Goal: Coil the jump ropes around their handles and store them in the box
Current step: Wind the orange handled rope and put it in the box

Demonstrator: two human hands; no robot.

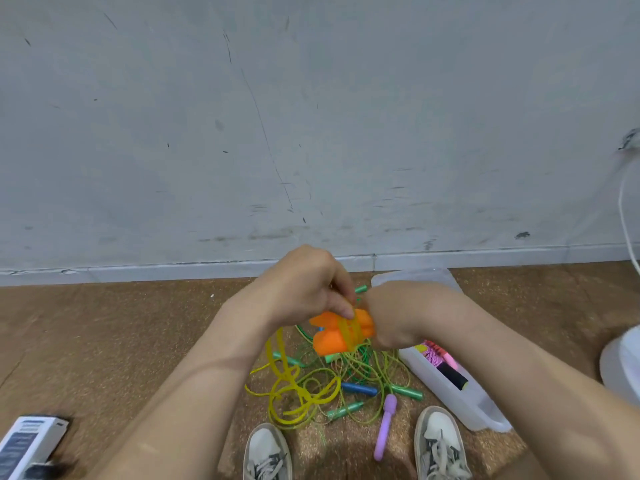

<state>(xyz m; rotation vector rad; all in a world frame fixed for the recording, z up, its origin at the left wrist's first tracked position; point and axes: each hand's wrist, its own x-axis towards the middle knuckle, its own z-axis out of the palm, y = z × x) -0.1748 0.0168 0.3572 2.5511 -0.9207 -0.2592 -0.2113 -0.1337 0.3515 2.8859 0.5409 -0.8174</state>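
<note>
Both hands meet above the floor (104, 341): left hand (304, 285) pinches the yellow rope (349, 329) against the orange handles (332, 336); right hand (391, 317) grips their other end, fingers hidden.

Centre frame: handles (341, 330) between both hands, above a rope pile (332, 382) on the floor. Box (450, 386) right of pile; shoes (268, 452) below; carton (29, 441) lower left.
</note>
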